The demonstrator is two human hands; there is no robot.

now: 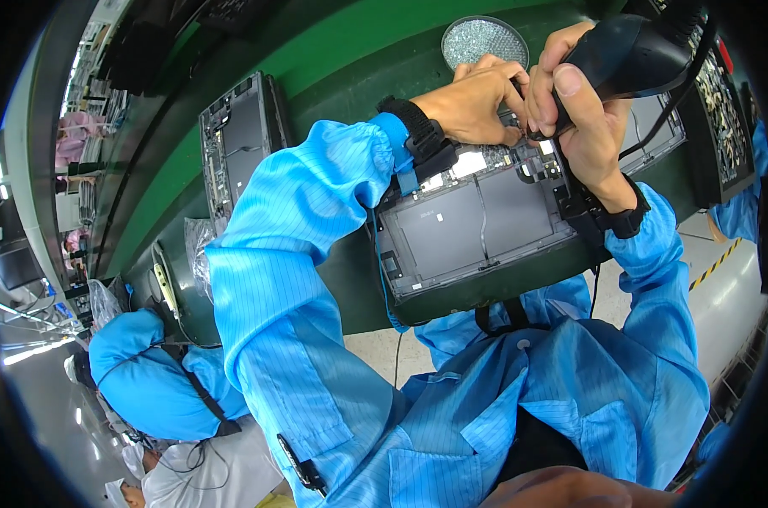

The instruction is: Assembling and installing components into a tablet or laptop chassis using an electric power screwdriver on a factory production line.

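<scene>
An opened laptop base [439, 224] lies before me, with its dark battery, a thin cable and circuit boards exposed. My right hand [583, 123] is wrapped round a black electric screwdriver [629, 59], tilted with its tip end down at the laptop's upper part. Right beside that tip end, my left hand [477, 102] reaches over the boards. Its fingers are bent and drawn together at the laptop; whatever they hold is hidden. Beyond my left hand stands a round dish [444, 52] full of small shiny pieces [486, 39], too small to make out singly.
Another opened laptop base [240, 140] lies at the left, near clear plastic wrap [199, 254] and a yellowish handheld tool [164, 284]. A black tray of small parts [723, 127] stands at the right. The screwdriver's cord [685, 97] hangs by my right wrist. A person in blue [151, 377] is at lower left.
</scene>
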